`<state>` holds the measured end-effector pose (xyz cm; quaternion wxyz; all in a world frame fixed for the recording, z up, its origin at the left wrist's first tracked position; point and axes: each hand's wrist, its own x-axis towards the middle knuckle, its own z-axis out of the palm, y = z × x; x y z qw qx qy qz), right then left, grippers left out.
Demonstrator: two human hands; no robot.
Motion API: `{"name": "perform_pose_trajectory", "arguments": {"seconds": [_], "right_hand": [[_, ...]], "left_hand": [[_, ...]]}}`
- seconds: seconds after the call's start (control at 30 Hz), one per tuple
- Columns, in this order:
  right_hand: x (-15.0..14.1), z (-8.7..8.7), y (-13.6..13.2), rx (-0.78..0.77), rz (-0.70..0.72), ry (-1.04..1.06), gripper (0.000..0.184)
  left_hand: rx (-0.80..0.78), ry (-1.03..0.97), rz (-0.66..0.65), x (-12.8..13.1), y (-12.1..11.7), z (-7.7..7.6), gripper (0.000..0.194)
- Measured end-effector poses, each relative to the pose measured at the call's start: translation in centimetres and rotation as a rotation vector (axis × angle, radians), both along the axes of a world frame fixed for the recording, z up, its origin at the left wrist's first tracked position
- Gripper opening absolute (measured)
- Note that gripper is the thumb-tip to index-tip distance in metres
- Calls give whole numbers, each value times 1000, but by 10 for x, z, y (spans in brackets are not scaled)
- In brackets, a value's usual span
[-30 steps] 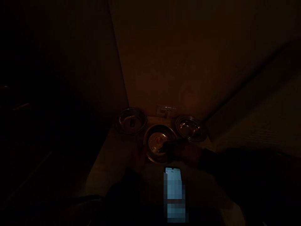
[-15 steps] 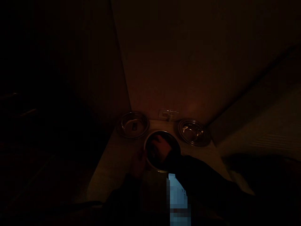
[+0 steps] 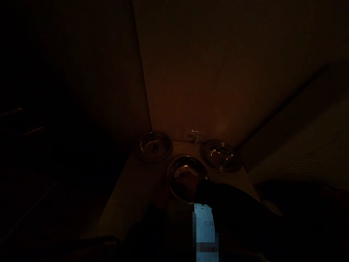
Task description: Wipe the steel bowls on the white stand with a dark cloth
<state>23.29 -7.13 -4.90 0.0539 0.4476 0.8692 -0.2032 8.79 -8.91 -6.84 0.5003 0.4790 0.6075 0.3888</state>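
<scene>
In the dim light, a shiny round metal bowl (image 3: pixel 195 163) stands at the middle of a small pale table. My right hand (image 3: pixel 188 183) reaches inside it from the right, fingers curled low over the bottom. Shadow hides whatever those fingers hold, if anything. At the bowl's left rim, my left hand (image 3: pixel 161 189) is closed on the edge, barely visible in the dark.
To the back left sits another metal bowl (image 3: pixel 145 154) with a dark label inside. Nested metal bowls (image 3: pixel 211 162) stand at the back right. A wall socket (image 3: pixel 194 135) is behind the table (image 3: pixel 120 196). A lit phone (image 3: pixel 204 218) glows below.
My right hand has moved lower and nearer to me inside the bowl, uncovering the bowl's shiny far part. My left hand stays by the rim.
</scene>
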Motion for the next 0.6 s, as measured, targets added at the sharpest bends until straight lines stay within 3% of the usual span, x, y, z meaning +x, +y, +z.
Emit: {"name": "perform_pose_trajectory", "arguments": {"seconds": [0.13,0.23,0.33,0.47,0.6], "right_hand": [[1,3,21,213,-111,-121,32],[16,8,32,169,-216,-208,25],[29,6,24,77,-281,-217,23],[15,-8,9,8,-277,-52,31],[-8,-11,14,59,-445,121,39]], "left_hand": [[9,85,-23,-2,3,-7,33],[-17,72,-28,-2,4,-8,36],[-11,50,-10,2,4,-4,37],[-14,35,38,6,4,-1,37],[-7,91,4,3,6,-2,33]]}}
